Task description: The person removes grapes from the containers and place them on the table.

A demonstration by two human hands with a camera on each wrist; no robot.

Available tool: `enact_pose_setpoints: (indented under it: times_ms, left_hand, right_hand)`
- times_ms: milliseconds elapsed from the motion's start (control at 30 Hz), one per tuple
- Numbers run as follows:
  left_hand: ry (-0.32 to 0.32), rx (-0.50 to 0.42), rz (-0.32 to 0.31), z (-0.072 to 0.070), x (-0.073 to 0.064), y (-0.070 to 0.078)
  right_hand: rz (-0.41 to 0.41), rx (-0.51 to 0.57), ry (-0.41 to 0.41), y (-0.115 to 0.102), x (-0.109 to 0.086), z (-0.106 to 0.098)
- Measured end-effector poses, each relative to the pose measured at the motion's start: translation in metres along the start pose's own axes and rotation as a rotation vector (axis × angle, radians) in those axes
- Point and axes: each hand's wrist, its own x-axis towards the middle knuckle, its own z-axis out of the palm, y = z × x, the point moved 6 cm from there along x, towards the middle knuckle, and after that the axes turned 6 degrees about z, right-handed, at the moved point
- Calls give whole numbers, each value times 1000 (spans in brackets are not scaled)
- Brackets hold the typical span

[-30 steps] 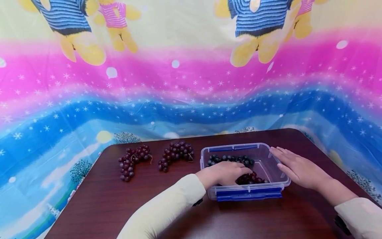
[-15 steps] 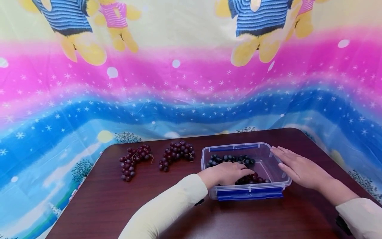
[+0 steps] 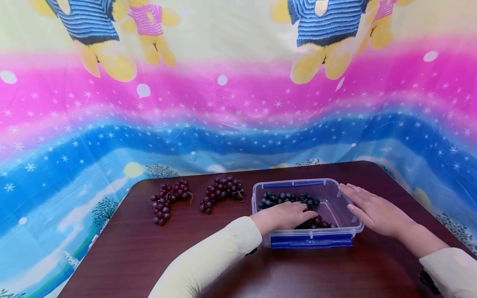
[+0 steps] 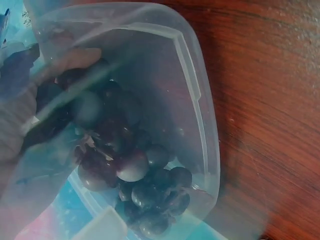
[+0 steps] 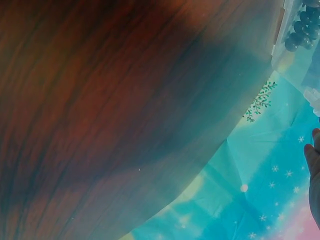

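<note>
a printed teddy-bear backdrop (image 3: pixel 238 99) hangs behind a dark wood-grain surface (image 3: pixel 179 252). on it stands a clear plastic food container (image 3: pixel 311 241) with blue side strips. the right hand (image 3: pixel 376 211) lies against the container's right end, its fingers straight and side by side. the left hand (image 3: pixel 283 216) reaches inside over a red grape bunch (image 3: pixel 323 224); its fingertips are hidden, so i cannot tell whether it pinches the grapes or just rests on them. beyond that hand, along the container's far side, lies a blue-black grape bunch (image 3: pixel 287 198). left of the container, two loose red grape bunches lie apart on the surface, the nearer-to-container one (image 3: pixel 222 189) beside the far-left one (image 3: pixel 164 203).
</note>
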Motion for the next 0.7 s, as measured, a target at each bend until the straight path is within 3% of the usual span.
enact_pose_setpoints:
  times_ms: [367,700]
  left_hand:
    - [-2,29,-18,0,2,1]
    - [43,179,-3,-3,3,2]
  right_hand:
    - [-30,-4,22,-1,0,-1]
    - [-2,-3,9,1,0,1]
